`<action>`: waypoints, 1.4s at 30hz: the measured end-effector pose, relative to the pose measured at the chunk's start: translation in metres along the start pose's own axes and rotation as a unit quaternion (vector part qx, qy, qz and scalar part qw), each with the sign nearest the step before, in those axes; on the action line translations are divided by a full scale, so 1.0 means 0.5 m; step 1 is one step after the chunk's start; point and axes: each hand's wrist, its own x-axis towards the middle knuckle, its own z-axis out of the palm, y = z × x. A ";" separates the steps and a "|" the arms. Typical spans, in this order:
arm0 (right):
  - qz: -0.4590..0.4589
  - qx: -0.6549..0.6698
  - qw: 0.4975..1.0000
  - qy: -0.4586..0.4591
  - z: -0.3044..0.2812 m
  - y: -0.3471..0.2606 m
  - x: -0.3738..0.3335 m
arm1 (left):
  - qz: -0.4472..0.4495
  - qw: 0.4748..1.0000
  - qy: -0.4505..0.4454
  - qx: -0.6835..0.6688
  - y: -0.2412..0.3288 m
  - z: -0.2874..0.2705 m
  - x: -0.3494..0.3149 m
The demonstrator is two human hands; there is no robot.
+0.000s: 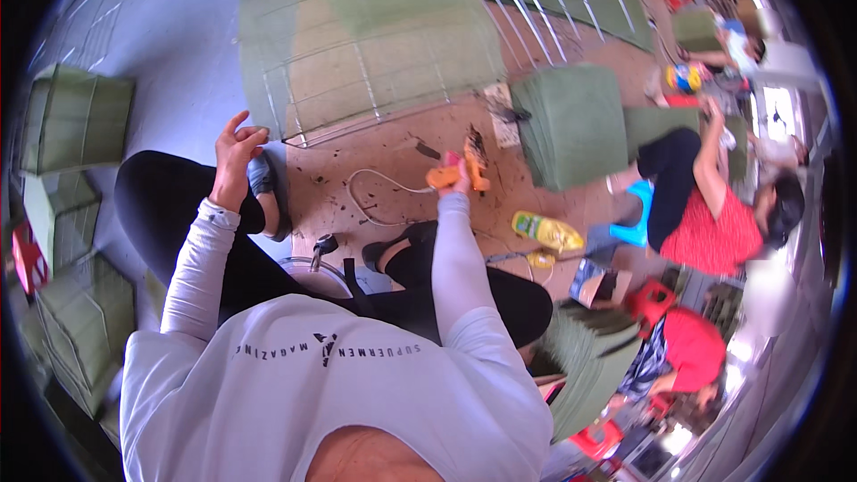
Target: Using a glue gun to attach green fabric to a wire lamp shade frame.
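Note:
My right hand (459, 180) is closed round the handle of an orange pistol-shaped tool (476, 165) with dark parts at its far end. A thin white hose or cord (384, 175) loops left from it over the floor. My left hand (237, 153) is raised with its fingers apart and nothing visible in them. It is nearest the near left corner of a large wire frame covered in green mesh (375, 45), which lies in front of me. Whether the fingers touch that corner I cannot tell. A small dark strip (428, 151) lies left of the tool.
Green mesh-covered frames (79, 120) stand at the left. Folded green mesh (571, 125) is piled right of the frame. A yellow-green bottle or pouch (547, 230) lies by my right knee. Bare wire frames (558, 4) lie farther off. Co-workers, one in red (710, 223), sit at the right.

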 end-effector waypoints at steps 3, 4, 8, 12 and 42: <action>-0.002 -0.032 0.999 0.018 -0.067 -0.056 0.051 | 0.019 0.999 -0.004 -0.026 -0.008 0.011 -0.003; 0.006 -0.044 0.999 0.015 -0.106 -0.087 0.077 | 0.028 0.999 -0.017 -0.034 -0.004 0.027 -0.004; 0.348 -0.561 0.740 0.128 -0.077 -0.095 0.059 | 0.051 0.997 0.042 -0.030 -0.019 0.004 -0.017; -0.025 -0.332 0.942 0.043 -0.068 -0.366 0.187 | 0.081 0.994 -0.013 -0.077 0.003 0.038 -0.011; -0.193 -0.273 0.939 0.075 0.366 -0.209 0.000 | 0.106 0.993 0.043 -0.029 -0.077 0.013 -0.017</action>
